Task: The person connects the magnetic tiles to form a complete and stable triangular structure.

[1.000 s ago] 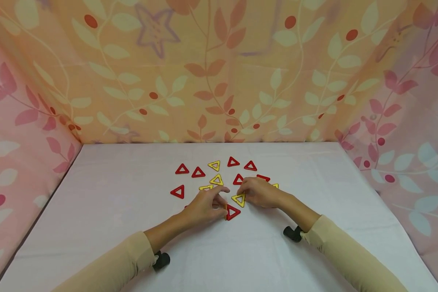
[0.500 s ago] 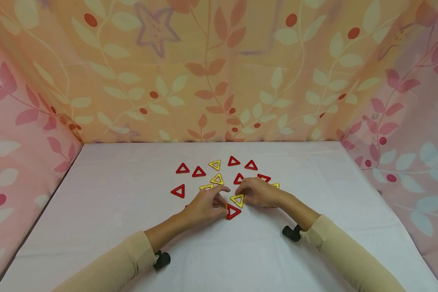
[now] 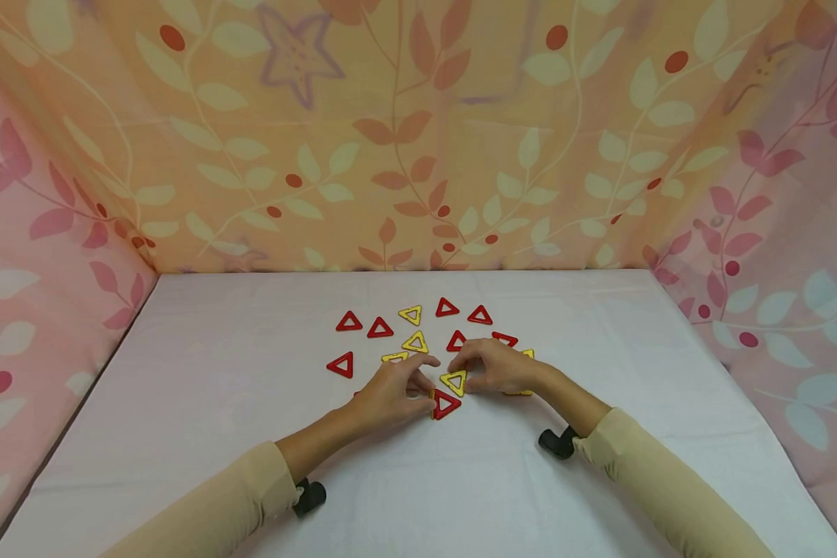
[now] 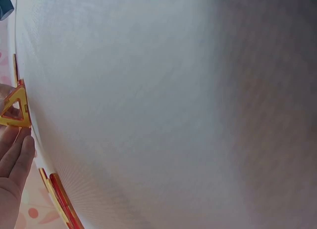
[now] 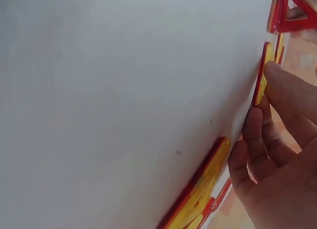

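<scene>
In the head view, my left hand (image 3: 392, 391) holds a small upright piece at the table's middle, with thumb and fingers curled at it. This is a red open triangle tile (image 3: 449, 408) with a yellow edge beside it; the left wrist view shows a yellow triangle tile (image 4: 21, 122) there, among the fingertips. My right hand (image 3: 494, 366) pinches another yellow triangle tile (image 3: 452, 376), just behind the red one. The right wrist view has the thumb on top of this low-lying yellow tile (image 5: 262, 80), with the red tile (image 5: 299, 25) standing beyond it.
Several red tiles (image 3: 349, 328) and yellow tiles (image 3: 422, 342) lie spread behind the hands on a white-covered table (image 3: 216, 372). One yellow tile (image 3: 518, 393) shows by the right wrist. A leaf-patterned cloth (image 3: 404, 155) walls in the back and sides.
My right hand has slid slightly left with the yellow tile, nearer the red one. A yellow tile has come into sight beside the right wrist. My left hand stays in place.
</scene>
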A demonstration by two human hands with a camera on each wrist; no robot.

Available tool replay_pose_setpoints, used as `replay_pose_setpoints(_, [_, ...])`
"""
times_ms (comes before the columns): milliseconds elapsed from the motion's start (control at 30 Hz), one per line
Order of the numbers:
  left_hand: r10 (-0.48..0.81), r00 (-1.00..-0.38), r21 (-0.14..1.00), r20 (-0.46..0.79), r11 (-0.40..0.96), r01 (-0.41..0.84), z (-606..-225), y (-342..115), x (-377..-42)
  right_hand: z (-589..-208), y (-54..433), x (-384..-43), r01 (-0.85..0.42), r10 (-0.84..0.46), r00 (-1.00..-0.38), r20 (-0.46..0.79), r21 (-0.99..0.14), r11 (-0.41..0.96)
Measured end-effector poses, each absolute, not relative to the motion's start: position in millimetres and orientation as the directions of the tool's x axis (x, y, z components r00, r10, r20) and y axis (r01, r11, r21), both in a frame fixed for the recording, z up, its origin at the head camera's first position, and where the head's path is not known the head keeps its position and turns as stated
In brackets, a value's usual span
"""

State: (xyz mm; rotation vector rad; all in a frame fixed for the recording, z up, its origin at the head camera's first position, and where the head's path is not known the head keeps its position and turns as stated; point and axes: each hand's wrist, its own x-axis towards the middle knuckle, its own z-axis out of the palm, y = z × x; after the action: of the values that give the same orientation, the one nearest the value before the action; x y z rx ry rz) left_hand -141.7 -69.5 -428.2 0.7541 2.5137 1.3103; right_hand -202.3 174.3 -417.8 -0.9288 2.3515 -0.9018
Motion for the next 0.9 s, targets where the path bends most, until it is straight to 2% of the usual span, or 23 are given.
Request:
replay_pose_setpoints(433, [0.529, -0.847, 0.82, 0.049, 0.463, 0.336, -428.3, -68.8, -141.2, -416.7, 168.6, -200.0, -0.432, -0.72, -0.671, -0.178, -0.695, 0.575])
replay_pose_setpoints(900, [0.532, -0.845, 0.82, 0.053, 0.459, 0.341, -428.1, -69.1, -140.8, -414.9, 165.8, -195.5, -0.506, -0.735, -0.665, -0.131, -0.645, 0.573])
